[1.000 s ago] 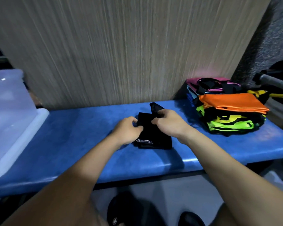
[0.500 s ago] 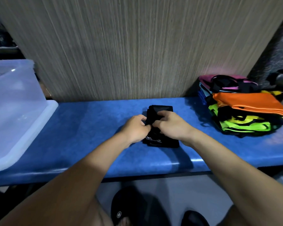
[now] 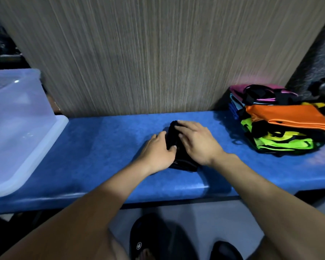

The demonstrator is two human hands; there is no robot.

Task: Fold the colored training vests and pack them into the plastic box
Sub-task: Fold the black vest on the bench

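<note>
A small folded black vest [image 3: 174, 136] lies in the middle of the blue bench [image 3: 101, 147]. My left hand [image 3: 157, 152] grips its left edge, thumb on top of the cloth. My right hand [image 3: 197, 141] lies flat over the vest's right half with straight fingers pressing it down. A pile of folded vests [image 3: 281, 124] in pink, orange, neon yellow and black sits at the bench's right end. The clear plastic box [image 3: 21, 124] stands on its white lid at the left end.
A wood-grain wall panel [image 3: 158, 53] rises directly behind the bench. Below the front edge are a grey floor and my dark sandals [image 3: 148, 239]. Dark clutter shows at the far left and far right.
The far flap of the black vest has been folded over, making the bundle narrower. My right hand went from pinching the cloth to lying flat on it. The view shifted slightly left.
</note>
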